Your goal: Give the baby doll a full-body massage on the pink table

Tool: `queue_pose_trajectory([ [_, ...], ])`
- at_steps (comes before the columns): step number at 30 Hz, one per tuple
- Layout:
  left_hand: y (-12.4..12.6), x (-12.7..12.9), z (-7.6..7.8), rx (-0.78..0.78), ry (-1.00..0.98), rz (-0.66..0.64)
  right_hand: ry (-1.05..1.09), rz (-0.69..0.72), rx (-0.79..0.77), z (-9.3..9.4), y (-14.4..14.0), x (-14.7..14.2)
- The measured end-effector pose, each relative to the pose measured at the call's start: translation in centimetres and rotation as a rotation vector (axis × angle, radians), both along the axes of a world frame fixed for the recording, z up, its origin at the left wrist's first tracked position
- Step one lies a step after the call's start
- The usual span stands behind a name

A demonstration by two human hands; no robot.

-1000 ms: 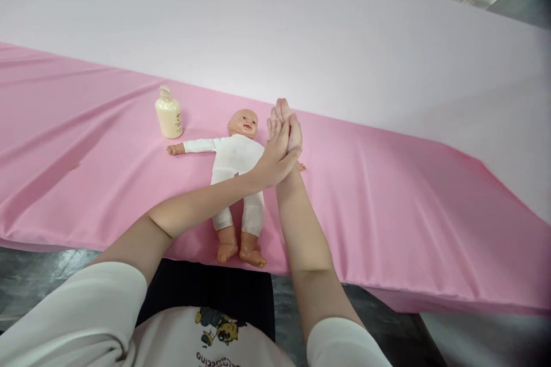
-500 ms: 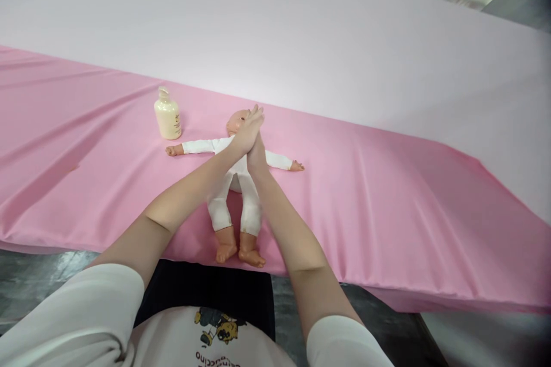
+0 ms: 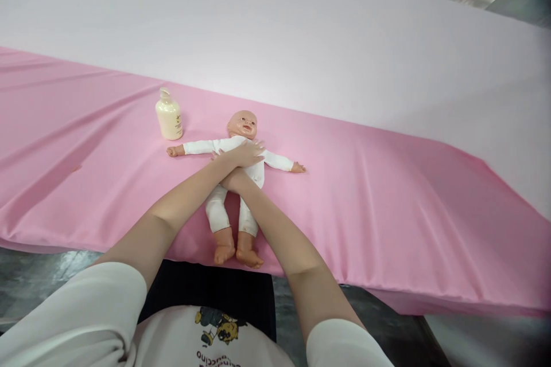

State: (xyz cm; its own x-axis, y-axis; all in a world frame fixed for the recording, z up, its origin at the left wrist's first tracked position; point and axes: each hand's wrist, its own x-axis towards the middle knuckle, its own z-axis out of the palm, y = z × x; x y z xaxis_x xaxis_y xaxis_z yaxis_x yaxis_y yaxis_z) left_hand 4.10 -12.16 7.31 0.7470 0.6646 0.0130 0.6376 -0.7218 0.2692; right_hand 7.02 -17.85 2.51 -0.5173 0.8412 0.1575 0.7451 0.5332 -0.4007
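Note:
A baby doll (image 3: 253,175) in a white suit lies on its back, its arms stretched out sideways and its bare feet toward me. My forearms cross over its body. On the doll's chest rests my left hand (image 3: 248,153), fingers spread and pointing right. My right hand (image 3: 233,181) passes beneath my left wrist and lies across the doll's torso. Its fingertips peek out on the left side, apart, while most of its palm is hidden. A cream pump bottle (image 3: 169,117) stands upright near the doll's left-hand side in the view.
Pink cloth (image 3: 365,206) with soft folds covers the table up to its front edge. Behind it rises a white surface (image 3: 279,28). Glass panels show at the upper right.
My hands were pressed palm to palm above the doll's head and chest. They have parted, come down and crossed on its torso, uncovering the doll's face.

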Motion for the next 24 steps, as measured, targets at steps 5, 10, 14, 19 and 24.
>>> queue_pose_trajectory([
  [5, 0.9, -1.7, -2.0, 0.031, 0.023, -0.004, -0.134, 0.051, 0.037, 0.9, -1.7, 1.0],
  [10, 1.1, -3.8, -2.7, 0.069, 0.004, 0.003, -0.054, 0.195, 0.082, 1.5, -3.8, 3.0],
  [14, 0.8, -5.1, -4.0, 0.106, -0.04, 0.082, 0.075, 0.271, 0.042, 1.0, -4.4, 5.5],
  [19, 0.5, -7.0, -5.5, 0.13, -0.14, 0.128, 0.133, 0.148, -0.034, -0.5, -4.6, 9.7],
  [24, -1.0, -7.8, -5.6, 0.024, -0.17, 0.302, 0.136, -0.059, -0.065, -1.3, -5.0, 11.3],
])
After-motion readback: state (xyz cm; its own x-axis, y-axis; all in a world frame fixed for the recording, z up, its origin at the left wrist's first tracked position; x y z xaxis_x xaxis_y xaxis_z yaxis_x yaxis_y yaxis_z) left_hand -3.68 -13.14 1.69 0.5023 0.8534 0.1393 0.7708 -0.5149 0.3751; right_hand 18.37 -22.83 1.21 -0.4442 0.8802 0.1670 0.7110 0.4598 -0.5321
